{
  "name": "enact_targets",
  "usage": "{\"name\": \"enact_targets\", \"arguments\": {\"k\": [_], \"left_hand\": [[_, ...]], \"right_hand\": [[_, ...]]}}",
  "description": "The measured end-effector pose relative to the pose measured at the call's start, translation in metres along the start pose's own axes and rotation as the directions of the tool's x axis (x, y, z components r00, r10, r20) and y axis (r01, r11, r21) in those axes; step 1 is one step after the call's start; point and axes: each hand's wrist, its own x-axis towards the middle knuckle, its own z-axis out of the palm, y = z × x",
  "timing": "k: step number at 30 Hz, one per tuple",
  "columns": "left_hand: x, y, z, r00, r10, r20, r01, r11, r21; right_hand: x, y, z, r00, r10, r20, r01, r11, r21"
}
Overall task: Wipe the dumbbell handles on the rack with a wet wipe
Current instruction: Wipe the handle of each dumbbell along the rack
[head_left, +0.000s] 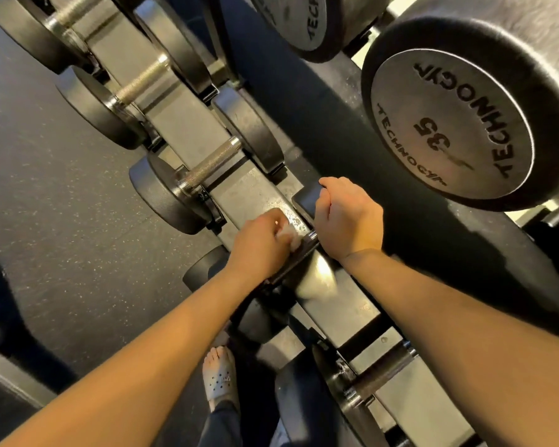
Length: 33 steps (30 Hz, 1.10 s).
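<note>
Down on the wet gray rack [249,188], the left hand [259,250] squeezes a wipe [288,235] on a handle [305,250]. The right hand [346,217] grips the dumbbell end [305,198]. Dark speckled floor [62,188] lies beside.

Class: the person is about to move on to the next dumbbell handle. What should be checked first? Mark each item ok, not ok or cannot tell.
1. Wipe gripped in the left hand: ok.
2. Wipe touching the handle: ok.
3. Right hand steadying the dumbbell end: ok, its fingers curl over it.
4. Whole handle wiped: cannot tell; the left hand covers it and the picture is blurred there.
5. Next handle free to reach: ok, nothing lies on it.
6. Foot protected near the rack: not ok, it wears an open sandal.
</note>
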Motion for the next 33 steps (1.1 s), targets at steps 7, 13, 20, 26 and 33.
{"name": "enact_targets", "arguments": {"k": [7,13,20,26,33], "left_hand": [[0.021,-0.021,0.000,0.968,0.097,0.230,-0.115,0.991,0.066],[0.027,-0.025,-0.030,0.866,-0.141,0.479,-0.087,0.902,0.423],[0.050,-0.016,0.011,0.888,-0.228,0.399,0.363,0.881,-0.305],[0.059,-0.032,0.001,0.856,-0.157,0.493,0.197,0.980,-0.031],[0.040,-0.034,-0.020,0.800,-0.126,0.586,-0.211,0.856,0.472]], "right_hand": [[0.002,0.000,-0.002,0.997,0.049,0.067,-0.049,0.999,-0.004],[0.003,0.000,0.000,0.994,0.075,0.076,-0.070,0.996,-0.060],[0.000,0.002,0.005,0.996,0.090,-0.025,-0.091,0.993,-0.079],[-0.003,0.004,0.009,0.984,0.076,-0.162,-0.071,0.997,0.034],[0.000,0.005,0.008,0.990,0.111,-0.082,-0.112,0.994,-0.009]]}}
